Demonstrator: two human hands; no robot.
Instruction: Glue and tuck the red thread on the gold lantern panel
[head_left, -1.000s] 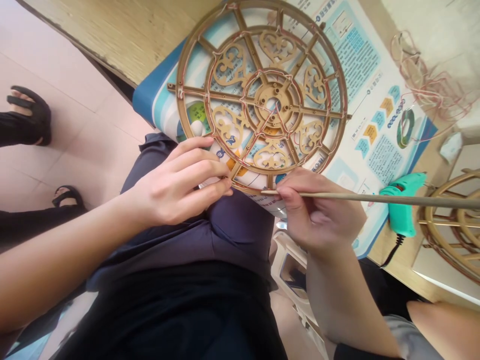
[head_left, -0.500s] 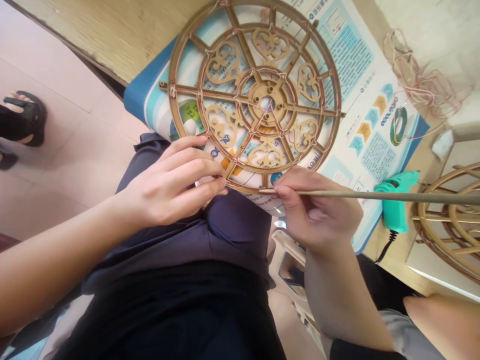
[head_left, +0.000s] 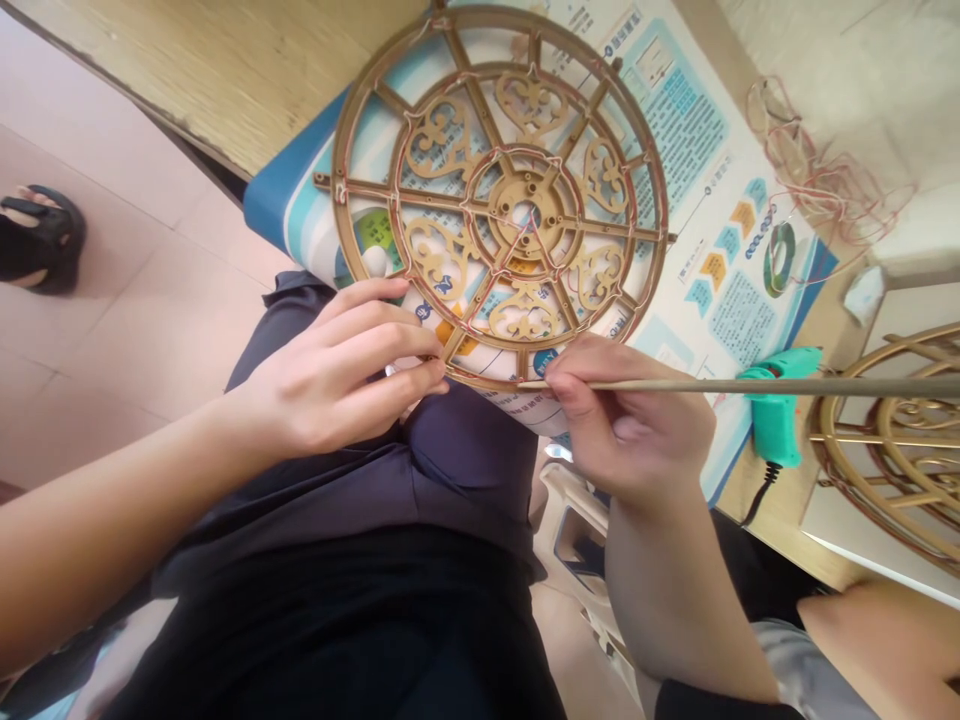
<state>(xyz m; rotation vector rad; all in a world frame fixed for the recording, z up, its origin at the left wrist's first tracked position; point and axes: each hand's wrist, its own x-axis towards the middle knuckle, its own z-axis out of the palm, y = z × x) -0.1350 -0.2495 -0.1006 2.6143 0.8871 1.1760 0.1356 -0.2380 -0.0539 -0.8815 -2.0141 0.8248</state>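
A round gold openwork frame (head_left: 420, 60) with spokes, scroll ornaments and thin red-and-white wire wound along its ribs lies on a printed blue poster (head_left: 697, 150) at the table edge. My left hand (head_left: 345, 375) pinches the frame's near rim, fingers closed on it. My right hand (head_left: 630, 425) is closed on a long thin wooden stick (head_left: 750, 385) that runs off to the right, its tip at the frame's lower rim.
A teal glue gun (head_left: 776, 420) lies on the poster's right corner. A second gold frame (head_left: 892, 450) sits at the right edge. Loose wire loops (head_left: 817, 170) lie at the back right. Another person's sandalled foot (head_left: 41, 235) stands on the floor at left.
The view has drifted, so frame and poster sit slightly further left. The foot at far left has shifted. Both hands keep the same grips.
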